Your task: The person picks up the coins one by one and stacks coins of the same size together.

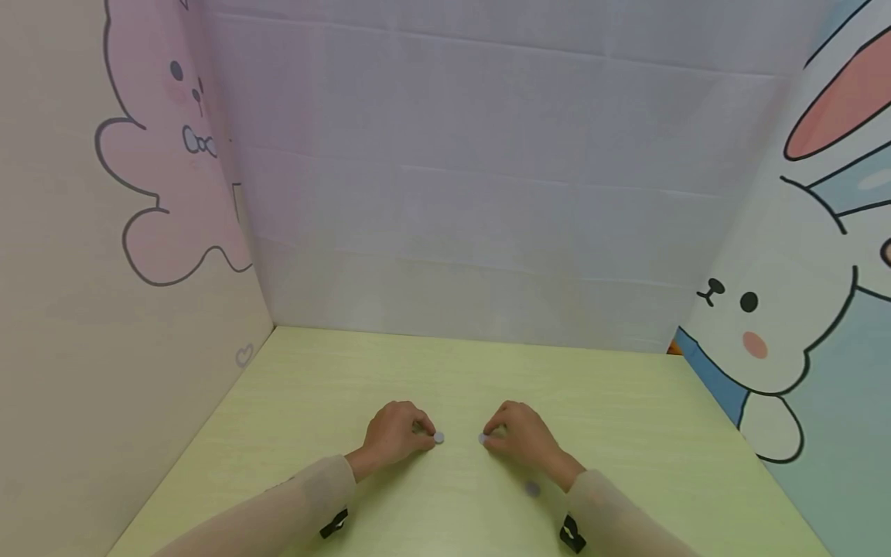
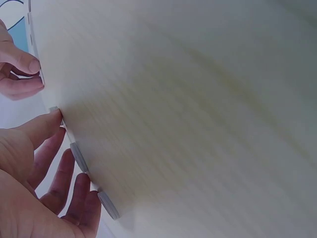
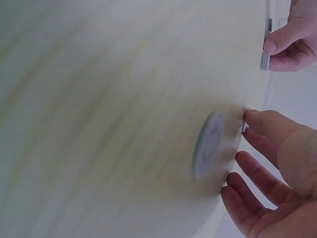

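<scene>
Beige sleeves (image 1: pixel 299 499), two, a black fitting (image 1: pixel 569 539) at each. Grey disc (image 1: pixel 532 488), blurred, unheld, near the right wrist, over the pale yellow counter (image 1: pixel 445 526). Right hand (image 1: pixel 525 437): grip nearly closed, thumb and finger pinching a second disc (image 1: pixel 482 439). Left hand (image 1: pixel 393 435): grip likewise narrow, pinching a third disc (image 1: pixel 439 438); two further discs (image 2: pixel 79 157) by its other fingers. Rear: creased white sheet (image 1: pixel 473 170).
</scene>
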